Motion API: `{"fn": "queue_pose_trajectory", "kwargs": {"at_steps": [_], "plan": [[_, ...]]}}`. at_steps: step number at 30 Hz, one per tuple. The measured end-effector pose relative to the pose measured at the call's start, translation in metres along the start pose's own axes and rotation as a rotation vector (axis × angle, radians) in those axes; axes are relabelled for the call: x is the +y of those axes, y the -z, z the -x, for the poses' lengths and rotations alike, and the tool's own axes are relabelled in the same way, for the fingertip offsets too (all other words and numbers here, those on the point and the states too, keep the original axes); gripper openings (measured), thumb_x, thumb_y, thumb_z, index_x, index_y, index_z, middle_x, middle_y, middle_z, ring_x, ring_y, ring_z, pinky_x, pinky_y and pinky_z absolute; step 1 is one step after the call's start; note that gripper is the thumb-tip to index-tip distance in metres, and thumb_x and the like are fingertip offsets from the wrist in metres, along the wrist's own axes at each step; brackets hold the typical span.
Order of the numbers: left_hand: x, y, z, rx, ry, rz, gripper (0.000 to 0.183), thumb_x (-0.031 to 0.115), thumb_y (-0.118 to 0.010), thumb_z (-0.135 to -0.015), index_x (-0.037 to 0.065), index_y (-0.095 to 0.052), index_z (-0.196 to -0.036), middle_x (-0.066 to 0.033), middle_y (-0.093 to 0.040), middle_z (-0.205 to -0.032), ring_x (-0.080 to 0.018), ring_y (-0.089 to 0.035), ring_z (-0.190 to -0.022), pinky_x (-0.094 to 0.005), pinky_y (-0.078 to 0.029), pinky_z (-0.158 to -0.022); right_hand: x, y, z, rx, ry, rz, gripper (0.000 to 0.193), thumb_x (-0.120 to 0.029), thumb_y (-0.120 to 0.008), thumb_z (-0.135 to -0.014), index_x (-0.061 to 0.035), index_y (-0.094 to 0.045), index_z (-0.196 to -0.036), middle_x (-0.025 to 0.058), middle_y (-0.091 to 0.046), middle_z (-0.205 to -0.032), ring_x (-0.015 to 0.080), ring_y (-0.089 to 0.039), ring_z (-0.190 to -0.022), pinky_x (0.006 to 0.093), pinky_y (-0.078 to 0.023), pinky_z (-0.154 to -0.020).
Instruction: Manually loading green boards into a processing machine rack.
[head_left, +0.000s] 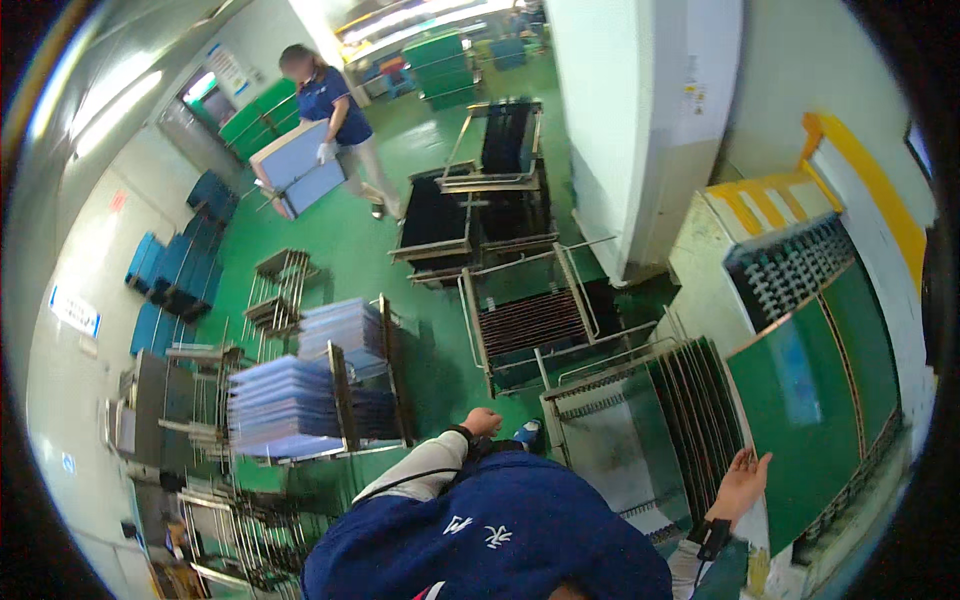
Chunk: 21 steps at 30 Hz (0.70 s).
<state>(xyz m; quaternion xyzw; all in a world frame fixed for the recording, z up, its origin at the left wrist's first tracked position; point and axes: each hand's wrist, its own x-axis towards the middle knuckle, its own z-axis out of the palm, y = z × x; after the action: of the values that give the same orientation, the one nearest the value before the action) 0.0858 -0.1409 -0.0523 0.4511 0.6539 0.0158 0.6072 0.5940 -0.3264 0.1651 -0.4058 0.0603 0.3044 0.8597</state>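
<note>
1. A large green panel point(810, 400) stood on edge at the right of the scene, leaning against a pale machine with yellow trim point(760, 200).
2. The right hand point(742, 482) lay open with its fingers spread flat against the near lower edge of that green panel, grasping nothing.
3. Just left of the panel, a metal rack point(640, 420) held a row of dark thin sheets point(695, 400) standing upright in slots.
4. The left hand point(481, 421) was clenched into a loose fist at the end of a pale sleeve, above the green floor point(340, 240); whether it held anything could not be told.
5. Left of that hand, a cart point(340, 400) carried stacks of pale blue-grey boards point(285, 405).
6. Farther off, more racks point(500, 170) with dark sheets stood on the floor.
7. At the far left, another person point(335, 110) in a blue top carried a stack of pale flat boards point(295, 165).
</note>
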Motion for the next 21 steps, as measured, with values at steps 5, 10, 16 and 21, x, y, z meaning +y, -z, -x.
{"fn": "queue_pose_trajectory", "kwargs": {"at_steps": [5,10,16,21], "plan": [[0.000,-0.006,0.009,0.082,-0.002,-0.011,0.031,0.025,-0.054,-0.085,-0.004,-0.061,-0.092,-0.0095,-0.065,-0.080,-0.0169,-0.060,-0.054,-0.0291,-0.048,-0.045,-0.002,0.008,-0.008,0.043,-0.020,0.042,0.035,-0.024,-0.055,-0.089,0.0054,-0.049,-0.107,0.0145,-0.049,-0.104,0.0222,-0.048,-0.096,0.0310,-0.045,-0.084],[0.001,-0.006,0.015,0.072,0.027,0.090,0.030,0.024,-0.056,-0.083,-0.003,-0.060,-0.092,-0.0095,-0.065,-0.081,-0.0180,-0.061,-0.055,-0.0300,-0.047,-0.044,-0.006,0.014,-0.026,-0.003,-0.050,0.036,0.036,-0.022,-0.055,-0.089,0.0084,-0.048,-0.106,0.0161,-0.050,-0.104,0.0231,-0.051,-0.096,0.0306,-0.046,-0.084],[-0.014,-0.006,0.010,0.129,-0.025,0.053,0.030,0.023,-0.056,-0.082,-0.004,-0.060,-0.093,-0.0110,-0.065,-0.081,-0.0201,-0.061,-0.056,-0.0322,-0.047,-0.043,-0.008,0.016,-0.040,-0.116,-0.069,0.051,0.035,-0.016,-0.055,-0.088,0.0130,-0.046,-0.105,0.0179,-0.052,-0.101,0.0238,-0.052,-0.096,0.0309,-0.045,-0.086],[0.005,-0.001,0.026,0.088,0.006,-0.037,0.030,0.024,-0.057,-0.080,-0.004,-0.061,-0.089,-0.0109,-0.065,-0.076,-0.0184,-0.058,-0.051,-0.0313,-0.045,-0.041,-0.006,0.031,-0.055,-0.185,-0.019,0.074,0.035,-0.018,-0.053,-0.089,0.0111,-0.048,-0.108,0.0177,-0.054,-0.106,0.0242,-0.052,-0.101,0.0314,-0.044,-0.088]]}}
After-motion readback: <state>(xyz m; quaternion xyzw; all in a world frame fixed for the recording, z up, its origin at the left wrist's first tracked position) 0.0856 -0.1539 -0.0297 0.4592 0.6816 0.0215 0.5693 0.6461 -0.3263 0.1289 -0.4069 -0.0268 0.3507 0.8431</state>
